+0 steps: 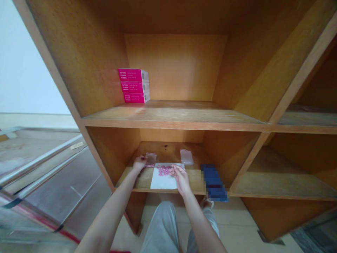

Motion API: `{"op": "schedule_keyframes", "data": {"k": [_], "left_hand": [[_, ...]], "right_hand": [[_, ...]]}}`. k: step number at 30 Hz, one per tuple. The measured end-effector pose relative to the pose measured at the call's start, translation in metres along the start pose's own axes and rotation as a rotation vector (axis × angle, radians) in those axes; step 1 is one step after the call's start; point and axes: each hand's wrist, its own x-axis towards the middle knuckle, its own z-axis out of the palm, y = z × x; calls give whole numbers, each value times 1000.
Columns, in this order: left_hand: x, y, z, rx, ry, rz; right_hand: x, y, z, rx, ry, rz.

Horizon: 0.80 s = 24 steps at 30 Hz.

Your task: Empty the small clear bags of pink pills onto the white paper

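On the lower shelf lies a white sheet of paper (161,182) with a loose pile of small pink beads (164,171) on it. My right hand (180,175) is over the paper's right side, thumb and fingertips pinched together beside the pile; what they hold is too small to name. To the left of the paper, my left hand (139,163) has its fingers closed by a clear plastic bag (151,157). A thin pink line runs from these fingers toward the beads, and I cannot tell whether it is a strand or the bag's edge.
Another clear bag (186,156) lies behind the paper, to the right. A dark blue, pixelated object (214,182) rests at the shelf's right front. Three stacked pink boxes (134,86) stand on the upper shelf (179,114). Metal-framed glass panels (79,172) are at left.
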Motion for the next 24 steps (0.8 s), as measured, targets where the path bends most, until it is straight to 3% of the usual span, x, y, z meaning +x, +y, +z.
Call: {"op": "schedule_keyframes", "data": {"k": [13, 19, 24], "left_hand": [[2, -4, 1, 15, 7, 87], [1, -7, 1, -1, 2, 107], [2, -5, 1, -2, -11, 119]], "right_hand": [[1, 4, -1, -50, 2, -43], [0, 6, 0, -153, 49, -167], [21, -8, -9, -324, 147, -333]]}}
